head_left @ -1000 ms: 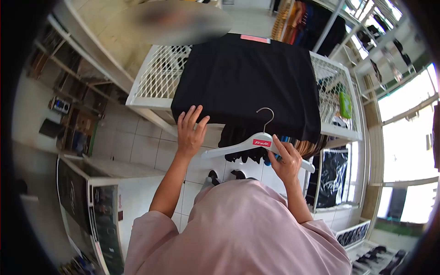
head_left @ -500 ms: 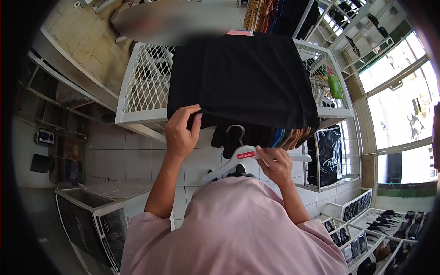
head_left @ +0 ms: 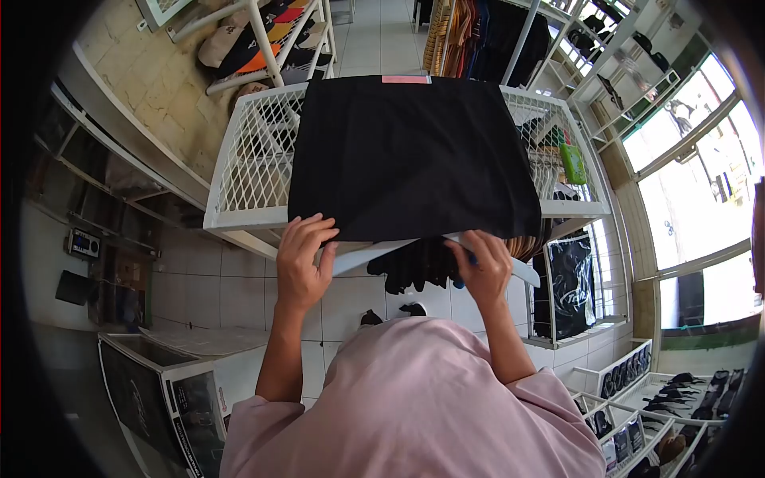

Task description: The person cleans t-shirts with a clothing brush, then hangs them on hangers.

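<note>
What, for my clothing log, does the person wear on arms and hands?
Loose pale pink sleeves cover both upper arms; the forearms are bare. The left hand and right hand are ungloved, with no watch or bracelet showing.

Nothing can be read for certain. The pink tag [head_left: 405, 79] on the far edge of the black T-shirt [head_left: 410, 151], upper middle of the frame, shows no legible letters. The black bag [head_left: 570, 291] at right bears a white script logo, too small to read. The script on the black panel [head_left: 139, 390] at lower left is just as unreadable.
</note>
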`<control>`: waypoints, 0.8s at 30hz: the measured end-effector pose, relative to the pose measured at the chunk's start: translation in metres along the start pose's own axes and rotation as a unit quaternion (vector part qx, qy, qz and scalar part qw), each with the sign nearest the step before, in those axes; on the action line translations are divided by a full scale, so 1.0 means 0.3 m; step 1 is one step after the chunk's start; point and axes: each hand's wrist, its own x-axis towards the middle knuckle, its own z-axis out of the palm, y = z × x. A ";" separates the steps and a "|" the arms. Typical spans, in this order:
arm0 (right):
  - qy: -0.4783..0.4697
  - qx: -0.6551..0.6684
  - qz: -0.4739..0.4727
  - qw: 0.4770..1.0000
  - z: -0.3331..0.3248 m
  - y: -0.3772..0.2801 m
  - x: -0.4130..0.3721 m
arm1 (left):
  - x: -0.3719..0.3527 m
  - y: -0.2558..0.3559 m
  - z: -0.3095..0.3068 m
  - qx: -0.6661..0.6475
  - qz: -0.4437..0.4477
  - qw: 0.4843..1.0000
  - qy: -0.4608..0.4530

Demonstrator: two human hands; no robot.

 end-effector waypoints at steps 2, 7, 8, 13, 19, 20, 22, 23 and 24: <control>0.000 -0.020 0.055 0.998 -0.030 0.037 0.011 | -0.006 0.001 -0.008 0.013 -0.001 1.000 -0.006; -0.012 -0.052 0.152 0.987 -0.085 0.064 0.102 | -0.021 -0.002 -0.007 0.019 -0.014 1.000 -0.014; -0.008 -0.058 0.148 0.987 -0.087 0.056 0.134 | -0.023 0.000 -0.003 0.021 -0.014 1.000 -0.018; -0.094 -0.034 0.124 0.987 -0.008 0.029 0.209 | -0.033 0.008 -0.001 0.038 -0.033 0.997 -0.067; -0.130 -0.024 0.095 0.987 0.076 0.033 0.195 | 0.091 0.040 0.026 0.001 -0.011 0.998 -0.064; -0.122 -0.045 0.062 0.990 0.068 0.036 0.193 | 0.130 0.029 0.069 -0.021 -0.030 0.997 -0.068; -0.112 -0.051 0.047 0.991 0.059 0.044 0.191 | 0.190 0.010 0.149 -0.064 -0.070 0.993 -0.075; -0.108 -0.037 0.066 0.991 0.056 0.051 0.193 | 0.194 -0.008 0.171 -0.056 -0.081 0.990 -0.098; -0.102 -0.024 0.085 0.991 0.053 0.063 0.201 | 0.204 -0.027 0.194 -0.048 -0.090 0.987 -0.121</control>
